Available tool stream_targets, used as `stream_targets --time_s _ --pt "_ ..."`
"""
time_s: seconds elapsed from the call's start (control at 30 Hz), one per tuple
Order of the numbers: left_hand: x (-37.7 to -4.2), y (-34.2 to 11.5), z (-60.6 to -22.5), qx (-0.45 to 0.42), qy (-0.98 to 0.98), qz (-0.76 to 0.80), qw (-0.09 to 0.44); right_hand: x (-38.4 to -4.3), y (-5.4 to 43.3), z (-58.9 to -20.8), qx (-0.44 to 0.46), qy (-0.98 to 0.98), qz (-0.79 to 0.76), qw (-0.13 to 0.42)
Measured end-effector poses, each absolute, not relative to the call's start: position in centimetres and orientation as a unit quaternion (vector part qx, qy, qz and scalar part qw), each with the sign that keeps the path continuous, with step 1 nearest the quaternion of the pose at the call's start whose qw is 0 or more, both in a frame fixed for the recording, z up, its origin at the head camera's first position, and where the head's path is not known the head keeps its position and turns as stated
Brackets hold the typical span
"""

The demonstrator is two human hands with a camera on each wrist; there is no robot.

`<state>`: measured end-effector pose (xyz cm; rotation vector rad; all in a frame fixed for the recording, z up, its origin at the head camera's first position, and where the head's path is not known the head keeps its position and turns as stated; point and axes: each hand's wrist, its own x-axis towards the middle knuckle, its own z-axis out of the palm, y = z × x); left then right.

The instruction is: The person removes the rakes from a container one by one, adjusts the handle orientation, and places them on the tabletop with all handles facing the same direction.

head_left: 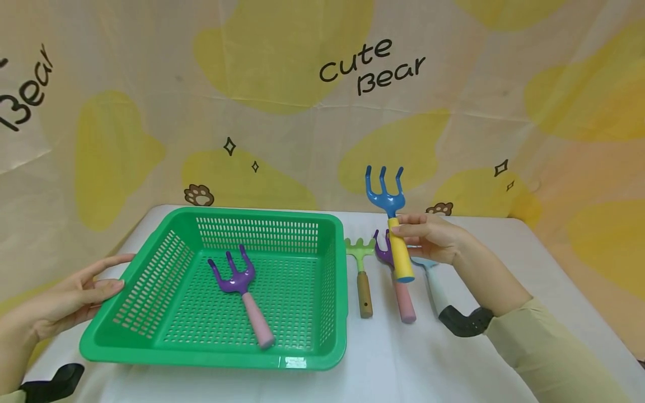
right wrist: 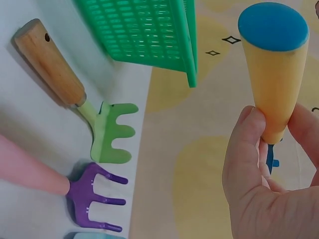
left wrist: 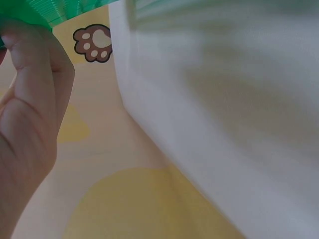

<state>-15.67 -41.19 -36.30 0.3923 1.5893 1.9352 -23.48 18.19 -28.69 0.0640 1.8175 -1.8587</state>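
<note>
Head view shows the right hand [head_left: 435, 238] pinching the blue fork [head_left: 391, 210] between its fingers [head_left: 410, 230] at the upper part of the yellow handle [head_left: 401, 254], prongs [head_left: 383, 180] up, above the bench [head_left: 428, 366] and right of the green basket [head_left: 211, 359], which the left hand [head_left: 75, 294] grips at its left edge. The fork looks light, stiff and hardly fragile; its smooth handle could twist in a pinch, so fingers wrapped round the handle's middle should hold better.
</note>
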Motion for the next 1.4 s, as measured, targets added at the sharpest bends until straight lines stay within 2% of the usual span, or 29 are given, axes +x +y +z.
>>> stream_targets --time_s 0.47,0.93,1.4 --pt "-15.7 -41.4 -36.5 0.139 0.601 0.725 0.307 -23.5 19.3 -28.8 0.034 0.682 -0.681 0.264" --pt "-15.5 -41.3 -36.5 0.139 0.602 0.726 0.301 -23.5 20.4 -29.6 0.002 0.68 -0.683 0.266" --pt "-15.6 -41.1 -36.1 0.157 0.586 0.735 0.305 -23.5 21.3 -29.9 0.02 0.687 -0.677 0.264"
